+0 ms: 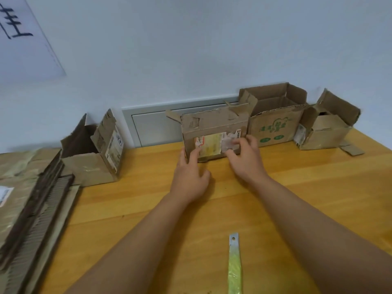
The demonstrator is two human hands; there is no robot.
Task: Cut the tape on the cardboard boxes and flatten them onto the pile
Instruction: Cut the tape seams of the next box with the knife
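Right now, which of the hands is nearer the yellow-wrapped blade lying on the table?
Neither clearly; both hands are far up at the labelled box. The blade lies below, nearer the right hand than the left hand.

Both bare hands are reaching across the wooden table [275, 209] to the labelled cardboard box [214, 132] standing at its far edge: the left hand [189, 177] is lying with fingers spread against the box's lower left corner, while the right hand [246, 160] is touching its front face at the torn label [212, 144]. A yellow-handled blade [234, 264] is lying near the front edge between the forearms. Flattened cardboard is sitting in a pile [31, 209] at the left, just beside an open box [93, 153], and two more open boxes, one green-printed [273, 126] and one plain [326, 128], are standing to the right.
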